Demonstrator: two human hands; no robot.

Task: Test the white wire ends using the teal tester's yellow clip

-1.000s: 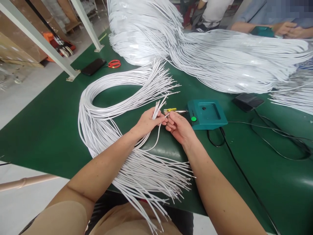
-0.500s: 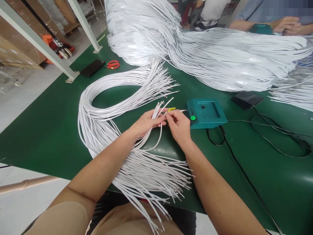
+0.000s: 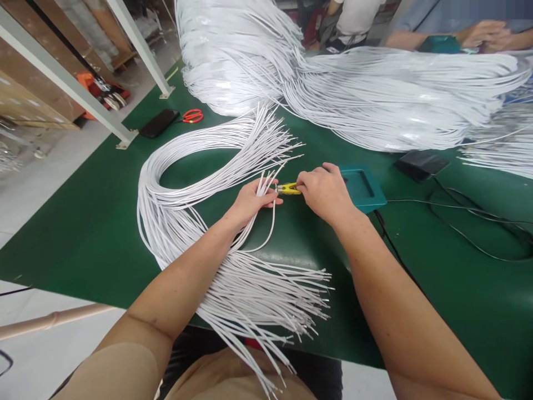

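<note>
My left hand [image 3: 255, 199] is closed around a few white cables [image 3: 261, 186], their ends pointing up past the fingers. A yellow clip-like tool [image 3: 288, 189] lies between my hands, its metal end touching or close to the cables. My right hand [image 3: 322, 189] pinches the tool's right end and partly covers a teal device [image 3: 361, 189]. Below and left of my left hand spreads a large looped bundle of white cables [image 3: 166, 222], with many loose ends near the table's front edge.
Large heaps of white cable [image 3: 391, 100] cover the far side of the green table [image 3: 83, 222]. Red-handled scissors [image 3: 192, 116] lie by a black phone [image 3: 159, 123] at left. A black box [image 3: 422, 165] with cords sits at right. A person's hands [image 3: 485, 36] show beyond.
My right hand has moved away from the cable ends to the right and now holds the yellow tool's right end. My left hand stays on the cables.
</note>
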